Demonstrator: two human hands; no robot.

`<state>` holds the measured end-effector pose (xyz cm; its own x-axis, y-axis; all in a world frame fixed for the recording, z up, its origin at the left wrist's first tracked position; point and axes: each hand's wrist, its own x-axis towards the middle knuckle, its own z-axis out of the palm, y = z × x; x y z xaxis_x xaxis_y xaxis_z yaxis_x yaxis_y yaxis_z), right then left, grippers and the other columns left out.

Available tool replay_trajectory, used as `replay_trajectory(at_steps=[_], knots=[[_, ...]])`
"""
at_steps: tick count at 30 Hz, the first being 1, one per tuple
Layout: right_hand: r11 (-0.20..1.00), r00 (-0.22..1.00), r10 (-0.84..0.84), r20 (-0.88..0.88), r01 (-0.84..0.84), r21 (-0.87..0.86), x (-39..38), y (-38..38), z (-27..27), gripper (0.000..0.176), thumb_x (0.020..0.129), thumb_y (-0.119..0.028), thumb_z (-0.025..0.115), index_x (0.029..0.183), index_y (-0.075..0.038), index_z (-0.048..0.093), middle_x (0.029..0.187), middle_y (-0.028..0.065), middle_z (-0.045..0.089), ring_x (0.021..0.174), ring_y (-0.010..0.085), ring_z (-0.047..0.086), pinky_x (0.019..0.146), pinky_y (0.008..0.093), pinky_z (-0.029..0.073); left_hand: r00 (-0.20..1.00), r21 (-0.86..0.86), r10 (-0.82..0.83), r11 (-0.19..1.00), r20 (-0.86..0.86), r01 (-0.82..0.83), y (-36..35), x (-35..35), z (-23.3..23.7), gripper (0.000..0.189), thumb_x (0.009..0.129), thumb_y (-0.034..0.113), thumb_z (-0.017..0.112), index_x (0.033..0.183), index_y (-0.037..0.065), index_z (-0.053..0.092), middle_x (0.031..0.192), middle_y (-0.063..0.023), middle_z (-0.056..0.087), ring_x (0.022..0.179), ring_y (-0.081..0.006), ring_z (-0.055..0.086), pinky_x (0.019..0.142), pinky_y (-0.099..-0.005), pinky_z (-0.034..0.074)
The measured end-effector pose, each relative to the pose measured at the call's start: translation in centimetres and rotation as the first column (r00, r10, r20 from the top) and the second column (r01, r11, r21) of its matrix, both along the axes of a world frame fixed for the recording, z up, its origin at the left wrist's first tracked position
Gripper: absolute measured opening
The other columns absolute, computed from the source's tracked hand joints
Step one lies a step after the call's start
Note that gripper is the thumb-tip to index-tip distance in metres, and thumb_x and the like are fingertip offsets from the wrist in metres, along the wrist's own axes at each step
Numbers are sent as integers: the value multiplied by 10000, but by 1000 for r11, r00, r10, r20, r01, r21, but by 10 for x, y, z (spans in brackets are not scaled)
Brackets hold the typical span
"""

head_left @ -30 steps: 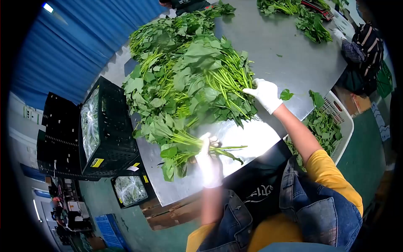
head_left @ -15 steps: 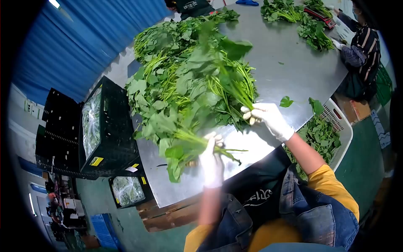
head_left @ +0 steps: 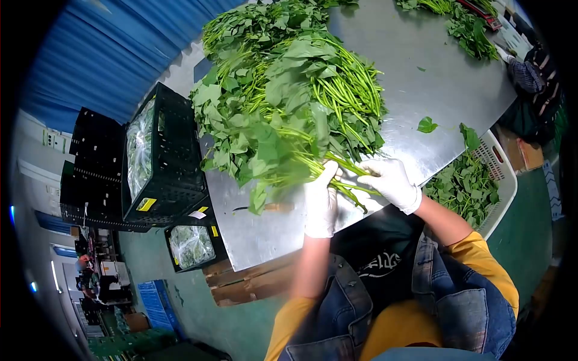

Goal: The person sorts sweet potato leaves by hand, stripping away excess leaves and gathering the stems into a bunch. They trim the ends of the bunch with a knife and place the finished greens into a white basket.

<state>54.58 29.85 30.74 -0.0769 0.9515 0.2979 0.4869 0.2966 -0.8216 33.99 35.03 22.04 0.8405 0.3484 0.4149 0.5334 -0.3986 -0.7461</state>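
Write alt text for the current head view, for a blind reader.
A person's gloved left hand and right hand hold leafy stems at a metal table, before a large heap of greens. A white basket of leaves stands at picture right, dark crates at left.

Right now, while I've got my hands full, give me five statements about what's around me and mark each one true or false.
1. The left hand grips a bunch of leafy stems. True.

2. The right hand is bare. False: the right hand wears a white glove.

3. The big pile of greens lies on the floor. False: the pile of greens lies on the metal table.

4. A loose green leaf lies on the table, apart from the pile. True.

5. The white basket holds only cardboard. False: the white basket has leafy greens in it.
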Motion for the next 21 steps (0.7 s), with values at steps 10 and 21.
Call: replay_trajectory(at_steps=[10,21], knots=[[857,746,45,-664,-370,-359,2,12,2,217,818,-79,678,993,50,665,829,37,671,753,80,595,754,239,491,957,-201,-70,971,281,130,-9,16,-10,156,828,-35,658,973,7,619,875,-43,626,741,-114,585,682,-244,481],[882,375,-327,-867,-208,-423,28,-10,-15,198,893,-81,607,1055,34,615,894,84,646,799,157,628,740,279,503,-267,7,899,282,347,959,-41,56,58,42,884,3,593,905,-30,610,833,-31,577,749,-118,522,706,-260,441]])
